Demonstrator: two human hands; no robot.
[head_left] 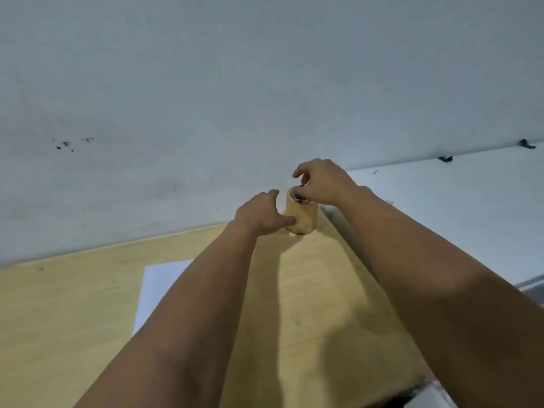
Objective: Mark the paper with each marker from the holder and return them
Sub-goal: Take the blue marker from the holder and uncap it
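Head cam: holder (301, 217) sits at the desk's (73, 304) far right corner, left hand (262, 214) gripping its side, right hand (319, 184) pinching a marker (298, 197) at the rim, paper (159, 287) near the middle.

**Count at the desk**

Two hands were out: the left hand (262, 214) and the right hand (322, 182). One holder (303, 220) stood on one table (73, 313). One paper (159, 290) lay there. Markers inside could not be counted.

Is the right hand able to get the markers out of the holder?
Probably yes. The right hand sits over the holder, whose top is open, and the left hand only touches its side.
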